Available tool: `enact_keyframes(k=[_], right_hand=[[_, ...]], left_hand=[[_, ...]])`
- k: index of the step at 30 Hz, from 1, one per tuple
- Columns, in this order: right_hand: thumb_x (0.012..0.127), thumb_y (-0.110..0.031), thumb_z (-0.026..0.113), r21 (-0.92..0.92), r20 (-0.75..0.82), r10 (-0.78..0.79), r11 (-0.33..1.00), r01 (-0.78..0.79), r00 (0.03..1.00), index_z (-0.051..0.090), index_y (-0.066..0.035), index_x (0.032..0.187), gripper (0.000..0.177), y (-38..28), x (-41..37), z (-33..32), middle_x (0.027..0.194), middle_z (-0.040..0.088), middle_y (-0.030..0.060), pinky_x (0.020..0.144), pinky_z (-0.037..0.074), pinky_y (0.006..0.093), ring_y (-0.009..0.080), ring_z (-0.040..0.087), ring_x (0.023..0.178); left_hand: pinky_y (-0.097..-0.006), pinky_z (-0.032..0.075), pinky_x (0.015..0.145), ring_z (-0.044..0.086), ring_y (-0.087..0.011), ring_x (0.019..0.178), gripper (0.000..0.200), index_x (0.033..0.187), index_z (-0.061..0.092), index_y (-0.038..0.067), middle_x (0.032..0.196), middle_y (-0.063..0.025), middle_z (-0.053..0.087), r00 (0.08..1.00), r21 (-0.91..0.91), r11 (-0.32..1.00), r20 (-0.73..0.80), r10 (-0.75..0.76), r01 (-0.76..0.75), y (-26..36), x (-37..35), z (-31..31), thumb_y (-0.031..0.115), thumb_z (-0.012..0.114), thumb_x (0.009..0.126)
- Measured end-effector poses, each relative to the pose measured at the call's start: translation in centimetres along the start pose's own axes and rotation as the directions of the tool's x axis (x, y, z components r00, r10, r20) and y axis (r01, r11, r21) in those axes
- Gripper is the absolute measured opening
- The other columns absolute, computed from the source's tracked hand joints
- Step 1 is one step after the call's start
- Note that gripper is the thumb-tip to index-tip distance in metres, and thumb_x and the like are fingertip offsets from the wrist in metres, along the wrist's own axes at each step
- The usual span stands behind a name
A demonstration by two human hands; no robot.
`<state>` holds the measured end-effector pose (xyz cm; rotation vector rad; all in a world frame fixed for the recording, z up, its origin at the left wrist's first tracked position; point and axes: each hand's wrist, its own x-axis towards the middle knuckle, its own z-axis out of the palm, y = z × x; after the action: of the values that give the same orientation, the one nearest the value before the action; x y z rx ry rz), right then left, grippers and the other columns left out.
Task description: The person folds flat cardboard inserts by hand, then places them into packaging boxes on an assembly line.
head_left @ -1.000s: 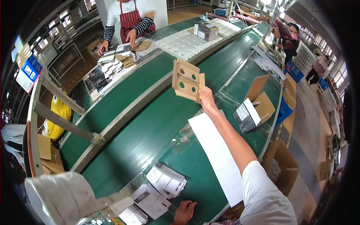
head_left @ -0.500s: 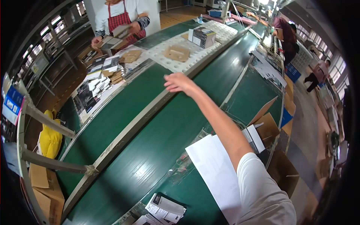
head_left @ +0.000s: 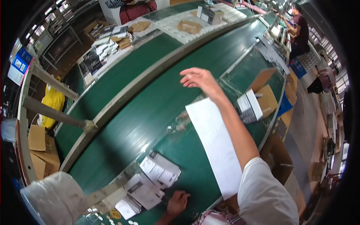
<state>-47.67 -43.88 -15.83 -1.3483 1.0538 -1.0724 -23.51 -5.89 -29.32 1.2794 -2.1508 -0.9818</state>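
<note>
**Right hand back, empty, from the far tray**

The right hand (head_left: 198, 78) had pulled back from the upper part of the frame to the middle. It hung over the green belt (head_left: 150, 112) with fingers spread, holding nothing. The cardboard piece (head_left: 189, 26) it held a second before lay on the white tray (head_left: 168, 24) at the top of the frame, well apart from it. At the bottom, the left hand (head_left: 177, 202) rested open on the bench (head_left: 191, 176), touching the leaflets (head_left: 150, 180), much as before.

Far across the green belt (head_left: 123, 80) lies a white dimpled tray (head_left: 168, 27) bearing a cardboard insert (head_left: 189, 27) and a dark box (head_left: 210, 14), with a yellow bag (head_left: 52, 103) at left.
</note>
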Motion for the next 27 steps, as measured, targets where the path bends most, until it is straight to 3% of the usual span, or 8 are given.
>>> enact_keyframes(k=[5,9,11,14,16,22,25,27], right_hand=[[0.088,-0.019,0.05,-0.203,-0.202,-0.051,0.979,0.009,0.978,0.058,0.001,0.105,0.027,1.4,-11.3,-1.9,0.085,0.062,0.0087,0.073,0.046,0.0254,0.0145,0.059,0.077],[0.083,-0.014,0.055,-0.689,-0.375,-0.062,0.686,-0.233,0.925,0.054,0.001,0.109,0.029,4.9,-21.5,-3.1,0.101,0.057,0.0183,0.081,0.044,0.038,0.0309,0.055,0.092],[0.081,-0.016,0.058,-0.814,-0.467,-0.104,0.438,-0.381,0.878,0.051,0.001,0.113,0.037,6.3,-25.6,-3.4,0.108,0.052,0.0221,0.086,0.042,0.0426,0.036,0.05,0.101],[0.081,-0.021,0.059,-0.702,-0.611,0.116,0.378,-0.604,0.783,0.046,0.001,0.119,0.046,7.3,-30.0,-3.4,0.115,0.047,0.0227,0.091,0.038,0.0456,0.0379,0.043,0.109],[0.08,-0.023,0.059,-0.706,-0.611,0.1,0.381,-0.597,0.786,0.046,0.002,0.119,0.048,7.9,-32.5,-3.0,0.115,0.048,0.0228,0.09,0.038,0.0459,0.0383,0.043,0.109],[0.079,-0.028,0.061,-0.616,-0.705,0.042,0.459,-0.64,0.708,0.043,-0.001,0.116,0.049,8.6,-43.0,-0.4,0.111,0.044,0.0201,0.084,0.039,0.0461,0.0365,0.046,0.101],[0.076,-0.03,0.065,-0.51,-0.708,-0.023,0.708,-0.489,0.706,0.051,0.004,0.107,0.047,12.6,-47.8,-1.5,0.097,0.056,0.0174,0.076,0.045,0.0385,0.028,0.056,0.088],[0.075,-0.027,0.068,-0.207,-0.667,0.139,0.909,-0.361,0.732,0.059,0.004,0.095,0.038,14.6,-48.8,-2.4,0.081,0.061,0.0098,0.063,0.047,0.0315,0.0176,0.058,0.074]], left_hand=[[-0.0365,0.048,0.068,0.054,-0.0268,0.082,0.024,0.091,0.059,0.01,0.087,-0.0089,0.051,0.997,0.018,0.999,-0.059,0.047,-0.046,0.9,0.7,-0.3,-0.001,0.061,0.069],[-0.0345,0.047,0.069,0.054,-0.0274,0.079,0.019,0.092,0.059,0.008,0.087,-0.011,0.052,0.994,-0.021,0.998,-0.102,0.049,-0.051,1.7,1.0,-0.5,-0.001,0.058,0.074],[-0.032,0.046,0.073,0.056,-0.026,0.083,0.019,0.098,0.058,0.005,0.094,-0.0122,0.055,0.986,-0.295,0.942,-0.008,-0.168,0.159,2.8,0.9,-0.7,0.002,0.056,0.08],[-0.0298,0.044,0.082,0.058,-0.024,0.092,0.026,0.11,0.052,-0.001,0.106,-0.0151,0.056,0.953,-0.663,0.695,0.098,-0.288,0.278,2.7,1.4,0.9,0.009,0.053,0.086],[-0.0301,0.042,0.09,0.053,-0.0224,0.105,0.043,0.123,0.039,-0.009,0.119,-0.0193,0.051,0.934,-0.809,0.484,0.216,-0.284,0.334,3.2,2.8,1.6,0.015,0.052,0.089],[-0.0307,0.045,0.083,0.054,-0.0234,0.103,0.056,0.129,0.028,-0.009,0.121,-0.0203,0.045,0.974,-0.785,0.577,0.168,-0.153,0.226,5.2,6.0,6.4,0.017,0.054,0.087],[-0.0298,0.045,0.081,0.054,-0.0221,0.1,0.057,0.128,0.031,-0.007,0.115,-0.0178,0.048,0.991,-0.749,0.652,0.13,-0.029,0.118,5.7,6.8,9.5,0.014,0.059,0.083],[-0.0297,0.046,0.08,0.055,-0.0214,0.1,0.055,0.127,0.032,-0.007,0.115,-0.0167,0.048,0.996,-0.7,0.711,0.093,-0.003,0.067,6.0,6.8,11.0,0.014,0.058,0.083]])
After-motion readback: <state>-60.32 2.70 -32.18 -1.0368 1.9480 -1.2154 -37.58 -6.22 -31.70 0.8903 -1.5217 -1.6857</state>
